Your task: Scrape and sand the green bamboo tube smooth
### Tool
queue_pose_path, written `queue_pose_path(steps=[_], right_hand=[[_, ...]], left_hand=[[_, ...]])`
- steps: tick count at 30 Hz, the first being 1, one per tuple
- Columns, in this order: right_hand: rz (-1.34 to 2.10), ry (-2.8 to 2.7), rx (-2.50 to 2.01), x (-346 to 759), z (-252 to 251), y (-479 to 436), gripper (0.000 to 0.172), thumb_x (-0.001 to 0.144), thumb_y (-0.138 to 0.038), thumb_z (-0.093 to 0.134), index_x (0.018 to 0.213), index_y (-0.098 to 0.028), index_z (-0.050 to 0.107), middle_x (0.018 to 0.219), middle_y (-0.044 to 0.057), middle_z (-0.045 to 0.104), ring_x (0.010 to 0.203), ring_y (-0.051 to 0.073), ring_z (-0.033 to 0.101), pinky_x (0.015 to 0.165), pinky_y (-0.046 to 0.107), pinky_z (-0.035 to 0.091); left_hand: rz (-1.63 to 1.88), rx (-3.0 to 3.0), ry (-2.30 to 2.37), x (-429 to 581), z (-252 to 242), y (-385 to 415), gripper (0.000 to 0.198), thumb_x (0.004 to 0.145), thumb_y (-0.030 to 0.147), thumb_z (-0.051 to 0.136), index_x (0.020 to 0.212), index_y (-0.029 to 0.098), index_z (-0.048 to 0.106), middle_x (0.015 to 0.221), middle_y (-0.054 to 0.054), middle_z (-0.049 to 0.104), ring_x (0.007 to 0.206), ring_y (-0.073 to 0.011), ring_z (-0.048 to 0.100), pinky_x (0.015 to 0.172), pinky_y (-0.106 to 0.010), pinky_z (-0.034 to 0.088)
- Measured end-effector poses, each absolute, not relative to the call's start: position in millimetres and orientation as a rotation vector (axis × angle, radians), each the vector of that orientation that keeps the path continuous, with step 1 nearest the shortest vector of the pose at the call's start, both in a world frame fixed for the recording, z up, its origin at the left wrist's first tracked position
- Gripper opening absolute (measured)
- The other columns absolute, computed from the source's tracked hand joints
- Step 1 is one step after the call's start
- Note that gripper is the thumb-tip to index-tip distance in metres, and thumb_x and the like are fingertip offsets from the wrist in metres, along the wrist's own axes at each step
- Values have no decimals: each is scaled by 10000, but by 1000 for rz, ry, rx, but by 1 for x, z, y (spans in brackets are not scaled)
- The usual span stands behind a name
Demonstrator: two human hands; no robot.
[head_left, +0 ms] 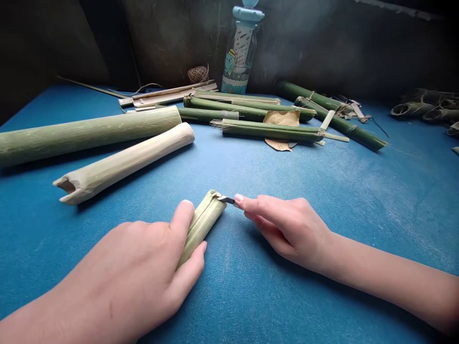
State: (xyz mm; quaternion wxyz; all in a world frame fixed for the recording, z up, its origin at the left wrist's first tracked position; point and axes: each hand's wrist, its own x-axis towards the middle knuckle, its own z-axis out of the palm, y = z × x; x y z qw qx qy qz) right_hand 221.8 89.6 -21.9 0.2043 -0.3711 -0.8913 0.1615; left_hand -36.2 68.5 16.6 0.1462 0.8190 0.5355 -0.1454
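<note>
My left hand (122, 272) wraps around a short, pale green split bamboo piece (202, 224), pressing it against the blue work surface (322, 191). My right hand (287, 229) pinches a small dark-handled knife (226, 199) between thumb and forefinger. Its steel blade touches the far end of the bamboo piece. The lower part of the bamboo is partly hidden by my left fingers.
A long green bamboo tube (82, 136) and a pale scraped one (122, 162) lie to the left. Further back are several green bamboo sticks (268, 131), brown paper (281, 119), a ball of twine (198, 74) and a plastic bottle (238, 52). Cut bamboo rings (426, 110) lie far right.
</note>
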Motion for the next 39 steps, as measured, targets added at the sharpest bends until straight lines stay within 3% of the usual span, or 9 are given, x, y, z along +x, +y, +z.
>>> queue_pose_path(steps=[4, 10, 14, 17, 21, 28, 34, 39], right_hand=[[347, -2513, -1023, 219, -22, 90, 355, 998, -156, 427, 1332, -179, 545, 824, 37, 707, 591, 139, 629, 571, 232, 477], [359, -2513, -962, 220, -24, 96, 298, 1004, -137, 440, 1266, -207, 564, 805, 7, 685, 611, 121, 624, 589, 215, 457], [384, -2537, -969, 221, -18, 98, 304, 1006, -137, 452, 1288, -213, 536, 861, 18, 735, 662, 129, 680, 593, 218, 455], [567, -2512, -1036, 216, -10, 98, 201, 1027, -173, 444, 1183, -232, 557, 962, 10, 762, 750, 131, 730, 602, 215, 459], [679, -2439, -1148, 208, -7, 93, 141, 1047, -217, 418, 1067, -214, 558, 831, -23, 730, 605, 107, 669, 548, 220, 430], [-4, -2532, -932, 214, -26, 100, 340, 984, -108, 433, 1279, -199, 576, 686, -12, 597, 474, 128, 465, 476, 272, 303], [507, -2149, -977, 225, -26, 123, 193, 998, -141, 516, 1151, -235, 586, 1054, 35, 749, 849, 127, 710, 722, 215, 500], [561, -2417, -723, 229, -22, 118, 231, 985, -131, 518, 1175, -209, 622, 910, 26, 784, 749, 122, 729, 632, 226, 465]], left_hand=[[-493, 2370, 1533, -33, 19, 68, 357, 977, 493, 166, 1046, 256, 424, 571, -13, 624, 525, -346, 671, 485, -346, 259], [-602, 2301, 1632, -22, 29, 67, 344, 987, 410, 222, 1137, 236, 477, 656, -25, 685, 614, -351, 711, 511, -375, 385], [-579, 2296, 1639, -26, 22, 64, 341, 989, 428, 231, 1095, 236, 493, 625, -18, 669, 563, -341, 696, 474, -362, 345], [-569, 2307, 1686, -29, 18, 60, 335, 990, 425, 237, 1081, 236, 498, 595, -12, 649, 536, -337, 685, 464, -358, 320], [-549, 2286, 1721, -26, 17, 58, 339, 994, 413, 225, 1058, 230, 503, 591, -18, 649, 530, -328, 684, 452, -352, 298], [-508, 2252, 1706, -25, 15, 59, 384, 988, 443, 234, 1136, 220, 509, 651, -35, 686, 590, -327, 704, 485, -357, 363], [-365, 2087, 1736, -23, 18, 61, 382, 930, 453, 395, 1183, 202, 534, 699, -42, 696, 670, -260, 715, 634, -301, 481], [-266, 2035, 1752, -21, 20, 64, 378, 907, 431, 430, 1193, 208, 537, 758, -53, 710, 715, -257, 721, 696, -298, 509]])
